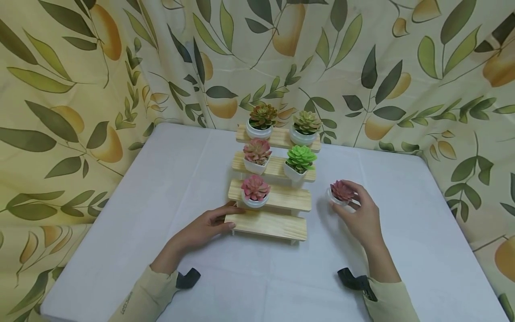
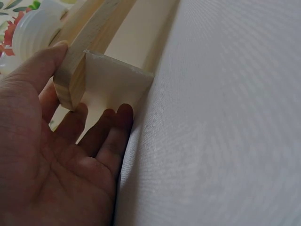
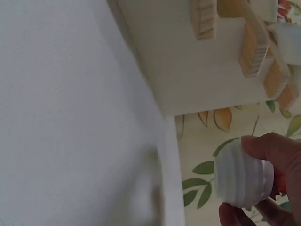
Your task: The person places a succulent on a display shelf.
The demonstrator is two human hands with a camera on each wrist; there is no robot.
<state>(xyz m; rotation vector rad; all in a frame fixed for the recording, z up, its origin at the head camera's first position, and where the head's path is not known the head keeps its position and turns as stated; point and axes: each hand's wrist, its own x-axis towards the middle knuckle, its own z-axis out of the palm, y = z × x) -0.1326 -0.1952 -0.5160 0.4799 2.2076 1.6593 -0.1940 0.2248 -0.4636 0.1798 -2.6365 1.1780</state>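
Observation:
A stepped plant stand [image 1: 267, 225] with pale wooden shelves and white side panels stands mid-table. My left hand [image 1: 203, 229] grips the left end of its lowest shelf, thumb on one face and fingers round the other, as the left wrist view shows at the shelf end [image 2: 70, 87]. To the right of the stand, my right hand [image 1: 364, 219] holds a dark pink potted succulent [image 1: 342, 191]. In the right wrist view, thumb and fingers pinch its ribbed white pot [image 3: 242, 176] above the tablecloth. A pink succulent [image 1: 255, 188] sits at the left of the second shelf up.
Higher shelves bear a dusty pink succulent [image 1: 257, 152], a bright green succulent [image 1: 301, 158], a brownish succulent [image 1: 263, 117] and a pale green succulent [image 1: 306, 123]. A white cloth covers the table [image 1: 265, 286]. Behind it hangs a leaf-and-fruit patterned curtain [image 1: 249, 67].

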